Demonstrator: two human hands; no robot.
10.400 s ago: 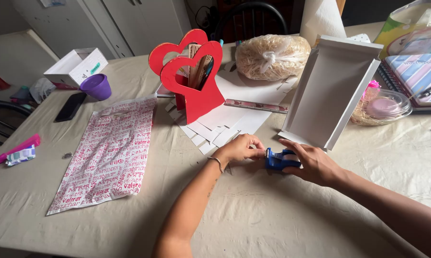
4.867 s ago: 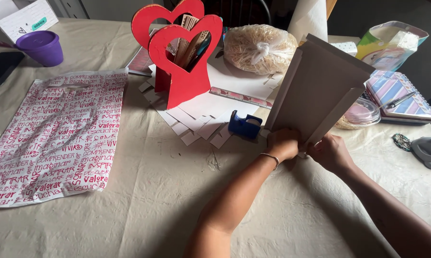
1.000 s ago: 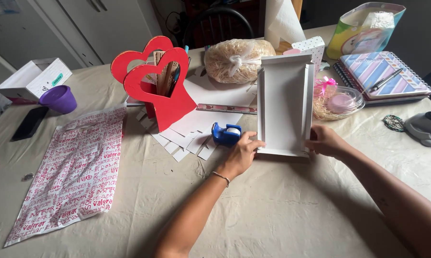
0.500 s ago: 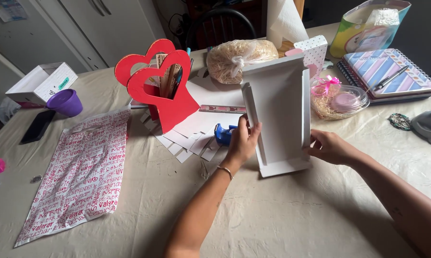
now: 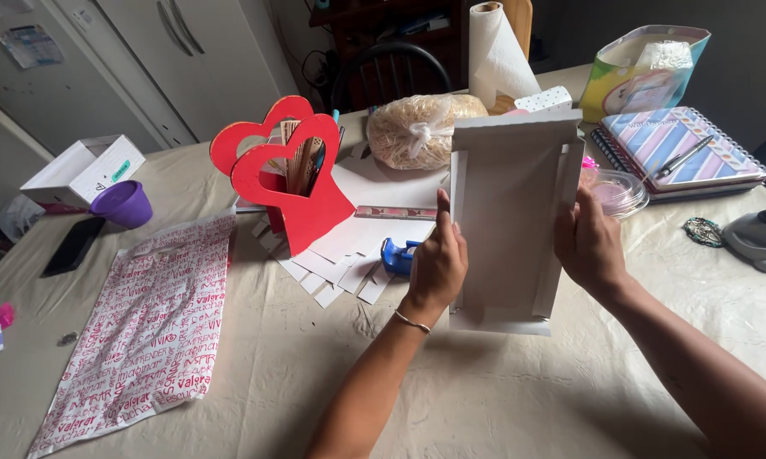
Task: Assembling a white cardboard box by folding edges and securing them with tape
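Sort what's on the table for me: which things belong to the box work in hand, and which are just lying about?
In hand:
- white cardboard box, held upright by left hand and right hand
- blue tape dispenser, by the left hand
- white card pieces

Lying about:
- red heart holder
- printed bag
- purple cup
- phone
- striped notebook
- paper towel roll

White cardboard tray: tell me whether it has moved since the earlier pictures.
Yes. The white cardboard tray went from lying beside the red heart holder to upright, gripped by both hands, lifted nearer the camera.
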